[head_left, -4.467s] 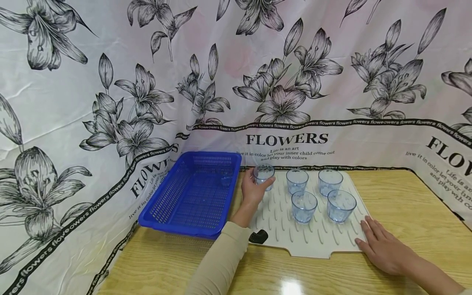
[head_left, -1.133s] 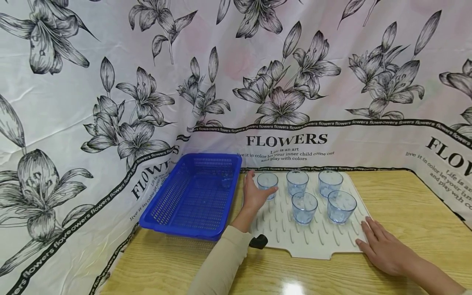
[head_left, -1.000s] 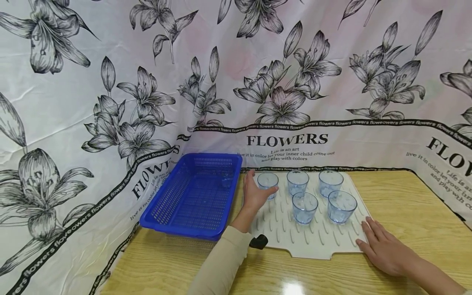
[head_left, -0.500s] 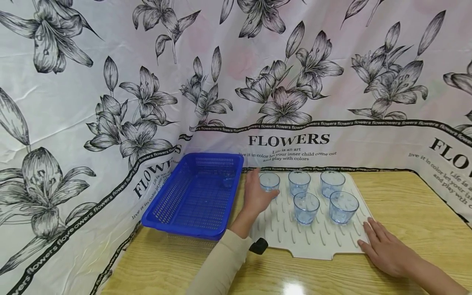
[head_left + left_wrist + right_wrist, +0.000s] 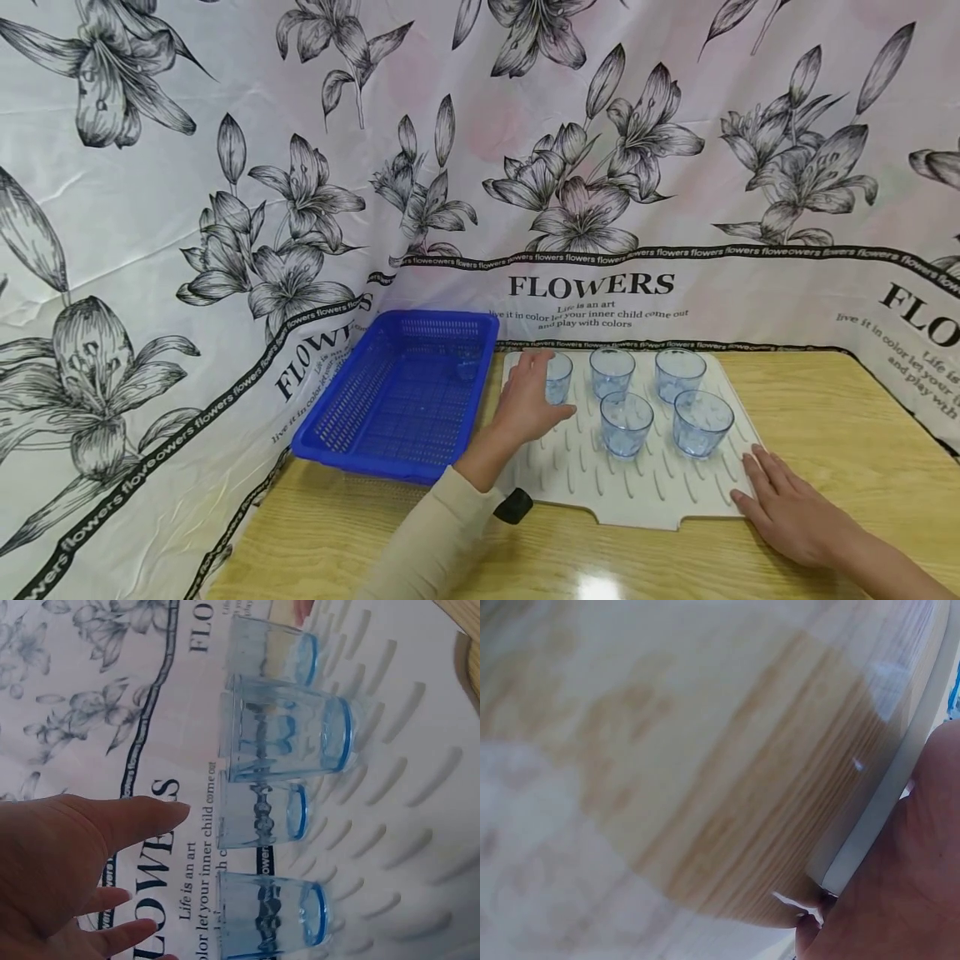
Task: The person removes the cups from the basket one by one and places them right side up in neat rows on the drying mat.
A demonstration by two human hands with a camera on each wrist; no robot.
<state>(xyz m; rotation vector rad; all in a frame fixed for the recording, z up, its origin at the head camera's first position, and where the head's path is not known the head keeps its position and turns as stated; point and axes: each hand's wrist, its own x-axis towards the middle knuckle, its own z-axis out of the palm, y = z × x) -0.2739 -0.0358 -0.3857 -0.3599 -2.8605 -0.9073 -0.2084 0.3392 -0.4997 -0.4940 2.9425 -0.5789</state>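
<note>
In the head view my left hand [image 5: 527, 402] hovers in front of the back-left drinking glass [image 5: 559, 382], fingers spread and partly covering it. The left wrist view shows the thumb [image 5: 154, 815] straight and apart from the glasses. Several clear bluish glasses, such as a front one [image 5: 626, 427], stand upright, mouths up in the head view, on a white ridged draining board [image 5: 637, 493]. My right hand [image 5: 795, 510] rests at the board's right edge with fingers extended; the right wrist view shows it against the board's rim [image 5: 877, 814].
A blue perforated plastic basket [image 5: 390, 471] stands left of the board, with a glass [image 5: 467, 365] inside near its back right. Beneath lies a wooden table [image 5: 795, 392]. A floral curtain [image 5: 420, 283] hangs behind. A black piece [image 5: 513, 506] sits at my left wrist.
My left hand held the back-left glass at the board's rear, set it down there, then let go and drew back slightly toward me. The right hand stays at the board's edge.
</note>
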